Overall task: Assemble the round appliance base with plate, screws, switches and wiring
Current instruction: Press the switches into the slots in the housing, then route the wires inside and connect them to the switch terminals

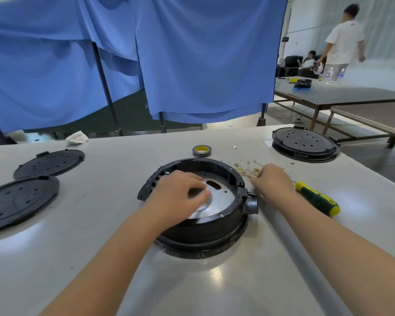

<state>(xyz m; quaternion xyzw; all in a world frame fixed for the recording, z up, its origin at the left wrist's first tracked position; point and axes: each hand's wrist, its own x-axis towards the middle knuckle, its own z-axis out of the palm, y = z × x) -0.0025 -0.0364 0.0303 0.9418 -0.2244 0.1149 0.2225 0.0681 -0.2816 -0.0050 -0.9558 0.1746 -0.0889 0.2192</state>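
Your left hand (180, 192) presses the metal plate (221, 195) flat inside the round base (205, 226), fingers loose, while your right hand (271, 179) picks among the wiring bits (246, 169), its grip hidden; next, seat one.

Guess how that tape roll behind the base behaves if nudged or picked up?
The tape roll lies flat on the table, so a nudge would probably slide it, not roll it. It looks small and hollow, likely light and easy to pinch by its rim. Stood on edge, it would probably roll.
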